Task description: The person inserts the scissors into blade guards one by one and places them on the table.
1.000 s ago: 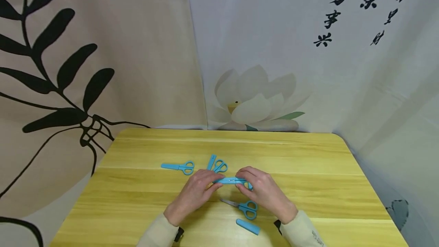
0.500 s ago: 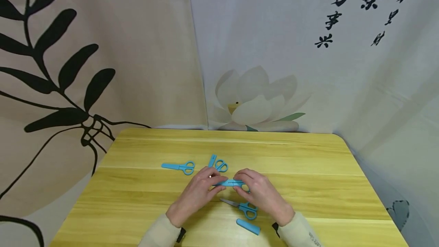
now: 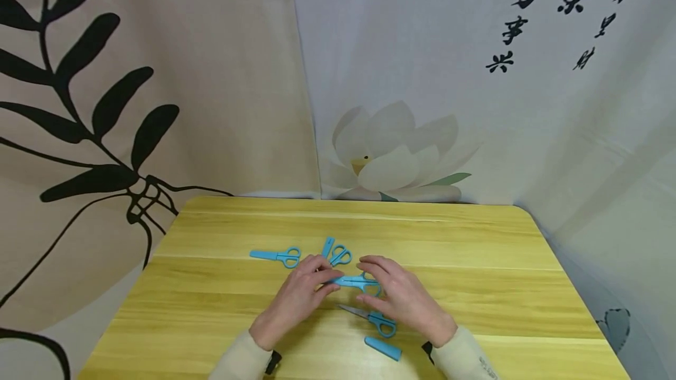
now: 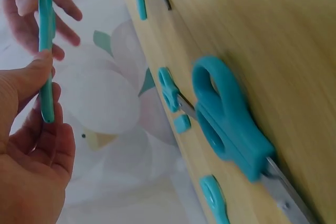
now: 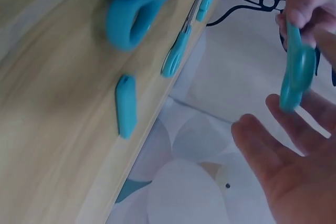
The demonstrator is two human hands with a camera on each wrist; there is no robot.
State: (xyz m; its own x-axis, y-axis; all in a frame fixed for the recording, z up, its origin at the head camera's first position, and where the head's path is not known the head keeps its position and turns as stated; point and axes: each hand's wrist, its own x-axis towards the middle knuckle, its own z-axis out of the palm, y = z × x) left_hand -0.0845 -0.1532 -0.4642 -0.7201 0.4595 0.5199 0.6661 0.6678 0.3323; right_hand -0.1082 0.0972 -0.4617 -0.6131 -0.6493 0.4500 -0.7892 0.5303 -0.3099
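Observation:
My left hand [image 3: 297,297] pinches blue scissors [image 3: 361,282] by the sheathed blade end, thumb against fingers, with the handle loops pointing right. The left wrist view shows these scissors [image 4: 47,77] edge-on in that grip. My right hand [image 3: 405,298] is around the loops with its thumb and fingers spread apart. In the right wrist view, a gap separates the right fingertips [image 5: 242,129] from the handle. Just below the hands on the table lie bare-bladed scissors [image 3: 381,321], with a loose blue sheath [image 3: 382,349] nearer me.
Sheathed scissors [image 3: 276,256] lie at the left on the wooden table [image 3: 475,263]. Behind my left hand are another loose sheath [image 3: 328,246] and scissors [image 3: 341,254], partly hidden by the fingers. A printed curtain [image 3: 237,75] hangs behind the table's far edge.
My right thumb and fingers have come off the handle and spread apart, baring the loops. The left hand keeps its hold, shifting slightly left. The scissors on the table stay put.

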